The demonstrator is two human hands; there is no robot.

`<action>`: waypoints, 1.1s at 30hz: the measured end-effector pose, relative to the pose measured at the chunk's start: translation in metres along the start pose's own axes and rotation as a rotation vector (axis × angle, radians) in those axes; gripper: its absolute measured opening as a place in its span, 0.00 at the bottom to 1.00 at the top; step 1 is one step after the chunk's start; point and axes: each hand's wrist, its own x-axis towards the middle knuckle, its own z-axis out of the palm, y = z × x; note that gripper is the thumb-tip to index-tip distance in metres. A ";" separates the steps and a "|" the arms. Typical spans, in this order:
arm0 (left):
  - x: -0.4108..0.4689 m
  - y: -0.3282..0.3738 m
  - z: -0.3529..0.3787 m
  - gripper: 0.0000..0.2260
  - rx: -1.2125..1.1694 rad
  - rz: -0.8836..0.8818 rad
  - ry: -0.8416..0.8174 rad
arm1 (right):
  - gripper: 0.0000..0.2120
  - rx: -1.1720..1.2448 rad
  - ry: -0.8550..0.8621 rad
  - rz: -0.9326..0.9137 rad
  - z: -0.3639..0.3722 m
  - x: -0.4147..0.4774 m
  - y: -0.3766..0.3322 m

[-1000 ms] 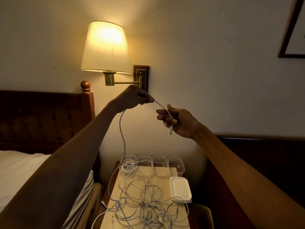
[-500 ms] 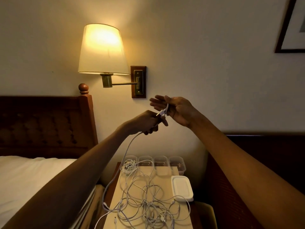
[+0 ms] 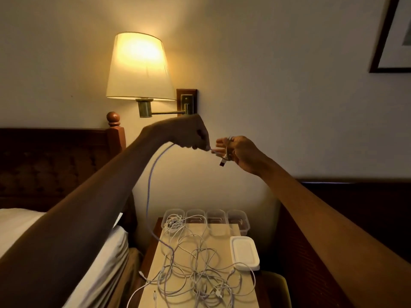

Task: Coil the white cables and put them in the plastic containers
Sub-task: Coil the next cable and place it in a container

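Note:
Both hands are raised in front of the wall, well above the bedside table (image 3: 222, 235). My left hand (image 3: 191, 132) pinches a white cable (image 3: 149, 185) that hangs down in a long arc to the tangle of white cables (image 3: 195, 274) on the table. My right hand (image 3: 238, 152) has the cable's end wound around its fingers, and the plug dangles just below them. Several clear plastic containers (image 3: 216, 218) stand in a row at the table's back edge. The leftmost container (image 3: 173, 217) has cable in it.
A stack of white lids (image 3: 244, 252) lies on the table's right side. A lit wall lamp (image 3: 140, 65) juts out just above my left hand. The bed and its dark wooden headboard (image 3: 55, 161) are at the left; dark furniture (image 3: 333, 218) stands at the right.
My left hand has risen from below my right hand and swung up to its left, carrying the cable. A turn of cable now sits around my right fingers.

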 end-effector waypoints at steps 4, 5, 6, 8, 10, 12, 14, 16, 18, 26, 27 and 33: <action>0.001 -0.007 -0.017 0.06 0.001 0.158 0.166 | 0.21 0.041 -0.274 0.121 0.009 -0.017 -0.007; 0.002 -0.009 -0.018 0.06 -0.006 0.181 0.206 | 0.22 0.097 -0.334 0.140 0.011 -0.021 -0.009; 0.004 -0.013 -0.019 0.06 -0.021 0.195 0.244 | 0.24 0.160 -0.374 0.158 0.013 -0.022 -0.012; 0.009 -0.022 -0.016 0.06 -0.075 0.214 0.303 | 0.26 0.275 -0.390 0.176 0.015 -0.024 -0.018; 0.012 -0.032 -0.009 0.07 -0.110 0.220 0.353 | 0.28 0.413 -0.384 0.177 0.013 -0.024 -0.022; 0.014 -0.042 0.004 0.07 -0.100 0.190 0.398 | 0.26 0.569 -0.391 0.163 0.009 -0.025 -0.026; 0.012 -0.048 0.019 0.07 -0.106 0.156 0.427 | 0.21 0.672 -0.400 0.138 0.005 -0.025 -0.030; 0.007 -0.045 0.035 0.07 -0.186 0.118 0.417 | 0.18 0.670 -0.371 0.101 0.004 -0.025 -0.033; 0.005 -0.039 0.048 0.07 -0.308 0.070 0.371 | 0.17 0.641 -0.311 0.072 0.005 -0.024 -0.031; 0.001 -0.022 0.081 0.09 -0.735 -0.086 0.146 | 0.21 0.540 -0.147 -0.050 0.012 -0.011 -0.030; -0.001 -0.020 0.084 0.10 -0.772 -0.082 0.098 | 0.22 0.528 -0.128 -0.064 0.012 -0.008 -0.030; -0.008 0.000 0.088 0.12 -0.549 -0.034 -0.099 | 0.21 0.216 0.154 -0.115 0.004 0.010 -0.031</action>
